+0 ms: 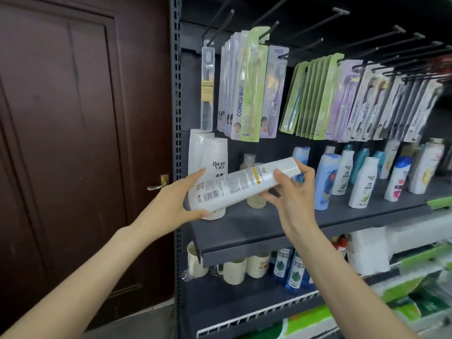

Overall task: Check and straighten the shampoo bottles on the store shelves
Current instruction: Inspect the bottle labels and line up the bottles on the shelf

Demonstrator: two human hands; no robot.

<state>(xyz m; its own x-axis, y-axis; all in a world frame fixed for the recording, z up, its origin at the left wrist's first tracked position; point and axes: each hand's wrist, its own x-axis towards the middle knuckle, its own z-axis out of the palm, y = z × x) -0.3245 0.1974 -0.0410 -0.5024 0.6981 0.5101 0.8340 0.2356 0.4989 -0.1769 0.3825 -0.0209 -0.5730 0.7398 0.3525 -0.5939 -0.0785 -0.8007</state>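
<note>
A white shampoo bottle (pixel 241 183) lies nearly sideways in the air in front of the grey shelf (pixel 256 231), its back label with a barcode facing me. My left hand (pixel 178 201) grips its lower left end. My right hand (pixel 291 192) holds its upper right end with fingers and thumb. Behind it, two white Racten bottles (pixel 215 155) stand upright at the shelf's left end. Small pale bottles (pixel 255 200) stand partly hidden behind the held one. Blue and white shampoo bottles (pixel 325 182) stand in rows further right.
Toothbrush packs (pixel 252 86) hang on hooks above the shelf. Cups (pixel 234 270) and blue bottles (pixel 297 270) fill the shelf below. A dark wooden door (pixel 73 143) with a metal handle (pixel 156 185) is close on the left. Green packs lie at the lower right.
</note>
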